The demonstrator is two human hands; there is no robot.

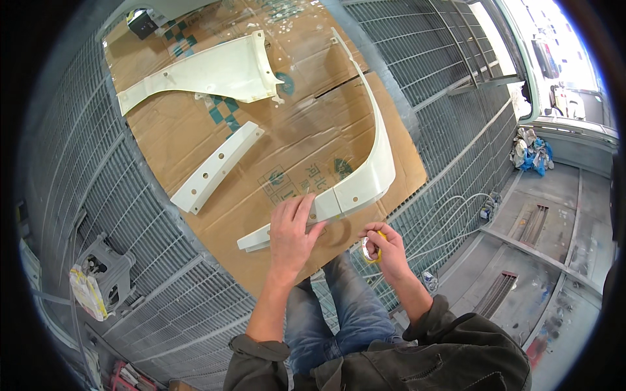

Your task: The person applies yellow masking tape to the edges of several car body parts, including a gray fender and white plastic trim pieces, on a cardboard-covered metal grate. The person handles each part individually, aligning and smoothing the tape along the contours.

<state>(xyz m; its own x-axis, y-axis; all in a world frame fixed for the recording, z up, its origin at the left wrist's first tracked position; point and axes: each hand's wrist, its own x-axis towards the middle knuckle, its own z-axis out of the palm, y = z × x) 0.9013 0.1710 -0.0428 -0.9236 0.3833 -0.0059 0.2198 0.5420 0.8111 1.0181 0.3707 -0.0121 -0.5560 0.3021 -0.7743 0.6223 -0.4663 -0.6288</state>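
A long white curved trim panel [377, 156] lies on the cardboard [274, 150], bending from the far right towards its front edge. My left hand [291, 231] straddles the straight near section of this panel, fingers over its far edge and thumb at its near side. A small yellow mark shows on the panel to the right of that hand. Off the panel's near side, my right hand [386, 251] is closed around a roll of yellow tape [371, 254]. Whether a strip of tape is pulled out from the roll, I cannot tell.
A short white strip with holes [218, 166] and a wide white fender-like panel [215, 68] lie further left on the cardboard. A grey step stool [111, 270] stands on the metal grating [176, 300]. Pale hoses [450, 212] cross the floor at right, near crumpled blue-and-white waste [531, 153].
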